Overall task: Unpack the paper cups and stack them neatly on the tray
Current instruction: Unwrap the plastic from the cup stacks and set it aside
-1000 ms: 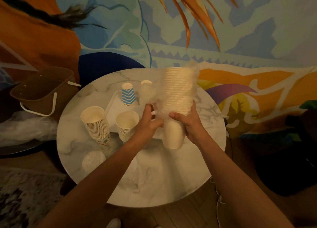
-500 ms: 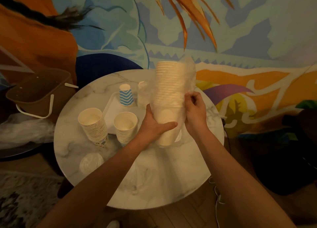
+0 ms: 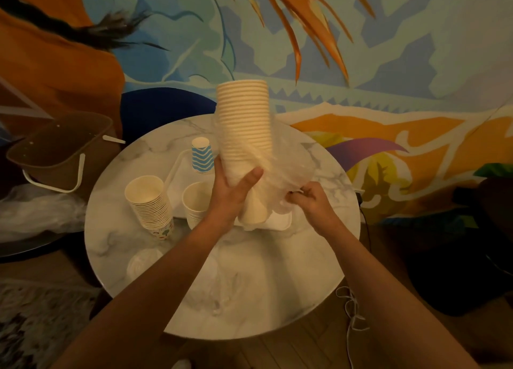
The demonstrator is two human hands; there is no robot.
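Left hand (image 3: 230, 193) grips the ribbed paper cup stack (image 3: 244, 124); right hand (image 3: 311, 204) pinches crinkly clear wrap (image 3: 286, 163), now dragged down toward four o'clock.

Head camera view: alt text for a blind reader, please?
A person's left hand grips a tall stack of cream paper cups above a round white marble table, while the right hand pinches the clear plastic wrapper bunched round its lower half. Two shorter cup stacks and a blue zigzag cup stand on or beside a white tray.
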